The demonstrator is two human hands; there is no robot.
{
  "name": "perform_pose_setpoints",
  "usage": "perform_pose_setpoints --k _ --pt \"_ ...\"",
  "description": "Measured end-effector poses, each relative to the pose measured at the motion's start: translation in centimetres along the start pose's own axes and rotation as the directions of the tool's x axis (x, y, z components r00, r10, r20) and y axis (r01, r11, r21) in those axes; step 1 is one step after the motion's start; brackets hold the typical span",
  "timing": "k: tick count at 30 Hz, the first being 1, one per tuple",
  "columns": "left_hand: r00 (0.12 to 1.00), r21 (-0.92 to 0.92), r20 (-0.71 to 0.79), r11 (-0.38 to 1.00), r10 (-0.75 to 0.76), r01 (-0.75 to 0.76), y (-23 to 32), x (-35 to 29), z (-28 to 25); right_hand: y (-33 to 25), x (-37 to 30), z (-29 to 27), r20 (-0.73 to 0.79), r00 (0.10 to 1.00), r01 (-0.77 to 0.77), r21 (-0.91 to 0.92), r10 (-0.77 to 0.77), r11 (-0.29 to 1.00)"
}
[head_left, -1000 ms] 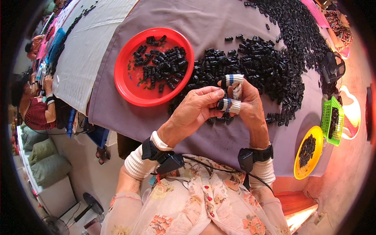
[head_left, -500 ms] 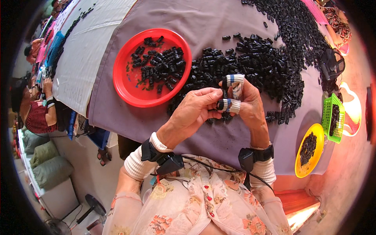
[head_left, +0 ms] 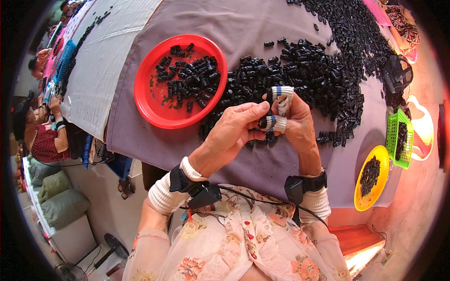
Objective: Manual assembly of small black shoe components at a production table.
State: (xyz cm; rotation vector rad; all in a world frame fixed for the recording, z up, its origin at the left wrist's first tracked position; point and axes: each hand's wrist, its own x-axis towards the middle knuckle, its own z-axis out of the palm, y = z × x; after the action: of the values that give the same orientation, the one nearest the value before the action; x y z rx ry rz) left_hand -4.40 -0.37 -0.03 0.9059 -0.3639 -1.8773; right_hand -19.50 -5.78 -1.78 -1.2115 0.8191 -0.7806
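Observation:
My left hand (head_left: 230,129) and my right hand (head_left: 294,122) meet over the near edge of a heap of small black cylindrical plastic parts (head_left: 309,65). Pinched between the fingertips of both is one small black plastic part (head_left: 265,112), mostly hidden by the fingers. White knitted finger sleeves with blue stripes (head_left: 283,92) cover the thumb and a finger of my right hand. To the left of my hands sits a round red tray (head_left: 146,105) holding a loose cluster of the same black parts and some small green bits.
A yellow plate (head_left: 383,161) with dark small pieces lies at the right, beside a green basket (head_left: 404,157). More black parts spread along the far right of the grey-purple cloth (head_left: 187,14). Another person (head_left: 49,140) works at the far left.
My fingertips have shifted slightly around the black part, which stays pinched between both hands. The view has moved a little; the heap and tray look the same.

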Motion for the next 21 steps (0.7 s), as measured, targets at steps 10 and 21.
perform_pose_setpoints --k 10,21 --pt "1.0 -0.015 0.006 1.0 0.025 -0.025 -0.3 0.1 -0.2 0.4 -0.1 -0.3 0.03 0.998 0.045 0.037 -0.046 0.998" --pt "0.994 -0.179 0.087 0.983 0.063 -0.047 -1.2 0.9 -0.9 -0.3 -0.1 -0.2 0.024 0.999 0.031 -0.011 -0.03 0.999"
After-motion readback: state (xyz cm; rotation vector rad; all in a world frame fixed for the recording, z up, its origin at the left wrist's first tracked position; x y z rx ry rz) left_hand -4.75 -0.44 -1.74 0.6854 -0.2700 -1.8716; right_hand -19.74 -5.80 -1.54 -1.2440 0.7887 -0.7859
